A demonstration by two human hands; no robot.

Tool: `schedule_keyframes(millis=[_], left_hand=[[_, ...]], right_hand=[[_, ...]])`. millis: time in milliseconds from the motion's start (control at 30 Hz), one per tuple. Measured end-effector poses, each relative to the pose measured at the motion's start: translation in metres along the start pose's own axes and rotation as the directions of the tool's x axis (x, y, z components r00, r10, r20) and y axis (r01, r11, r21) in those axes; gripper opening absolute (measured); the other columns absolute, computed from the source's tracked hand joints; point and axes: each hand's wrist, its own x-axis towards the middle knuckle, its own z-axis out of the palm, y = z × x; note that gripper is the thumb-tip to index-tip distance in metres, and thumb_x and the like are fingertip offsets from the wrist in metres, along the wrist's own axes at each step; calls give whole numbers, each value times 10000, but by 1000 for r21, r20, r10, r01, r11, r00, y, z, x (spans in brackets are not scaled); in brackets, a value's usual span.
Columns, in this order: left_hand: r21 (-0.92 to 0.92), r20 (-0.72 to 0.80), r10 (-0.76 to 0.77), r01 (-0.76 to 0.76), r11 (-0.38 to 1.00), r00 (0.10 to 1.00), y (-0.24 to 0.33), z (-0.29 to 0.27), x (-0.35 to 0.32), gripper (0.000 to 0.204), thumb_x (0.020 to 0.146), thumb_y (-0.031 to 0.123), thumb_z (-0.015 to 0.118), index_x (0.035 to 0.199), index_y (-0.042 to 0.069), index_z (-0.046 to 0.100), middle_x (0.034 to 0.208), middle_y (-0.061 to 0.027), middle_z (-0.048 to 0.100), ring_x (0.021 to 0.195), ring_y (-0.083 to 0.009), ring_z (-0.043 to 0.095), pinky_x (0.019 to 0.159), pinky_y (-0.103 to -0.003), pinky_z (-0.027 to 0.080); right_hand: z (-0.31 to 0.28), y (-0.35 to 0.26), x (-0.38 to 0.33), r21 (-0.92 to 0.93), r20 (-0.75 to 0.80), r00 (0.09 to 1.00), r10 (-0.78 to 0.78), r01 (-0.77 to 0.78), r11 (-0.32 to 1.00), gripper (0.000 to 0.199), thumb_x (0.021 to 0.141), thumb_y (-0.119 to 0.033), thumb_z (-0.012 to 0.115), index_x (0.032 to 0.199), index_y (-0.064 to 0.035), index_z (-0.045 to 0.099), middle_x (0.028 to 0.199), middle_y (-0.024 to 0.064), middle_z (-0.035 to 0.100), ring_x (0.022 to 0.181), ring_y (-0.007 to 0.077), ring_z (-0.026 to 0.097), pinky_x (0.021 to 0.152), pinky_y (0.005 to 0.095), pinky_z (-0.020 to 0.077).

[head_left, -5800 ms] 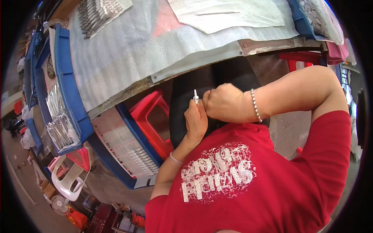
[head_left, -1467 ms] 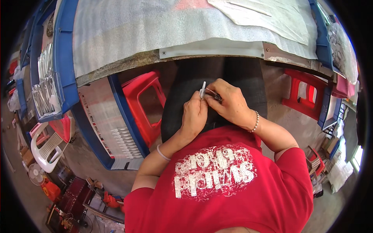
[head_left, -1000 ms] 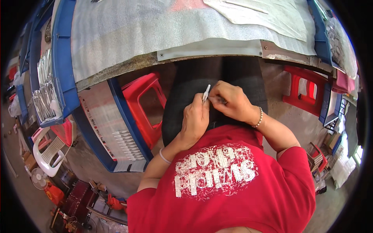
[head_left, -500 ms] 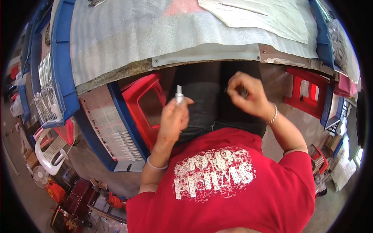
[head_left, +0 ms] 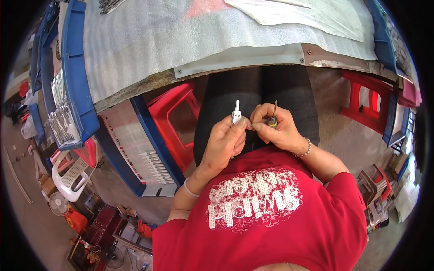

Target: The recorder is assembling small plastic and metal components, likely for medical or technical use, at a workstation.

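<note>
My left hand (head_left: pixel 226 142) is closed around a small silvery-white metal part (head_left: pixel 236 116) with a narrow stem pointing up and dark holes in its body. In my right hand (head_left: pixel 281 133) is a small screwdriver-like tool (head_left: pixel 271 121), its thin shaft upright and most of its handle hidden by the fingers. Both hands are close together above my lap, fingertips meeting between the part and the tool. Whatever is pinched there, if anything, is too small to make out.
Ahead is a table edge (head_left: pixel 239 61) under a foam sheet, with white cloth (head_left: pixel 294 16) on it. At left, one blue tray (head_left: pixel 73 67) holds several metal pieces; a lower one (head_left: pixel 156 135) holds a row of similar parts. Red stools (head_left: pixel 176 122) stand beneath.
My hands have come together from apart. The left moved right with the metal part; the right moved slightly down and its tool's shaft is now upright. The view has shifted slightly.
</note>
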Motion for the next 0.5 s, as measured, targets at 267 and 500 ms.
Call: schedule_keyframes(millis=[267,500], left_hand=[[30,-28,-25,26,999,999,-3,3,2,165,980,193,511,932,36,528,567,57,349,433,-18,274,389,-176,227],[112,-45,-56,61,992,997,-2,15,5,169,988,184,486,933,31,529,565,57,341,431,-21,272,390,-178,219]], right_hand=[[0,8,-4,219,-7,996,87,-83,972,99,896,-54,609,882,-7,522,836,83,592,478,58,459,413,184,348],[-9,8,-10,268,-45,997,65,-51,962,91,897,-51,605,879,-10,525,826,77,604,482,57,466,415,186,351]])
